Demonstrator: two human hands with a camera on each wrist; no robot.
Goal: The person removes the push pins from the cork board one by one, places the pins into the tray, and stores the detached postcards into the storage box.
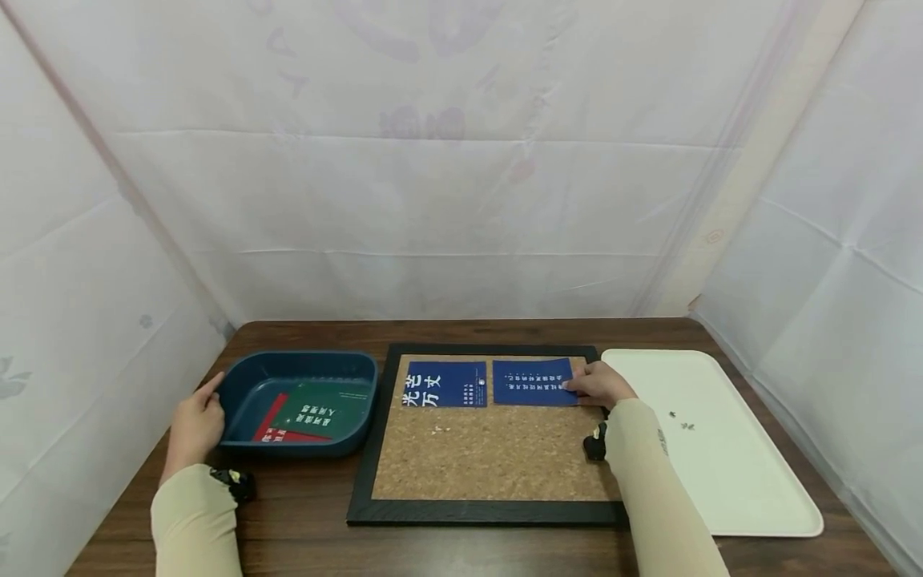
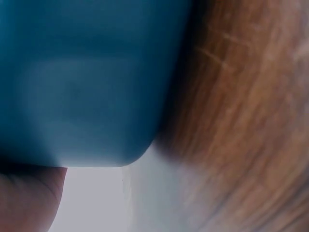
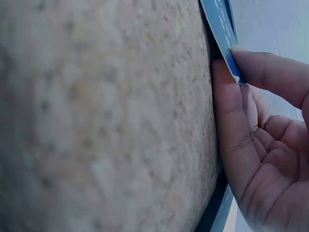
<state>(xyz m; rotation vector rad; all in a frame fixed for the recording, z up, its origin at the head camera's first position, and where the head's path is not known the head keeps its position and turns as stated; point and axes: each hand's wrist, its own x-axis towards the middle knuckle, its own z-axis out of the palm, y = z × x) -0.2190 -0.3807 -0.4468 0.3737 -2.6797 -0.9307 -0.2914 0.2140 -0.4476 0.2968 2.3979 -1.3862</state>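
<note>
A blue card with white writing [image 1: 532, 381] lies at the upper right of a black-framed cork board [image 1: 497, 457]. My right hand [image 1: 600, 385] pinches its right edge between thumb and fingers; in the right wrist view the card [image 3: 223, 38] tilts up off the cork, with a fingertip underneath. Left of it, a second blue card [image 1: 449, 385] lies flat on the cork. At far left, my left hand [image 1: 198, 421] holds the left rim of a dark blue plastic tub [image 1: 299, 361]. Inside the tub a green card [image 1: 324, 409] overlaps a red card [image 1: 270, 417].
A cream tray [image 1: 743, 473] stands right of the board, with several tiny pieces [image 1: 687, 426] on it. More tiny pale pieces [image 1: 440, 430] sit on the cork. All this rests on a dark wooden table [image 1: 303, 521], with white sheeting [image 1: 461, 224] behind and at both sides.
</note>
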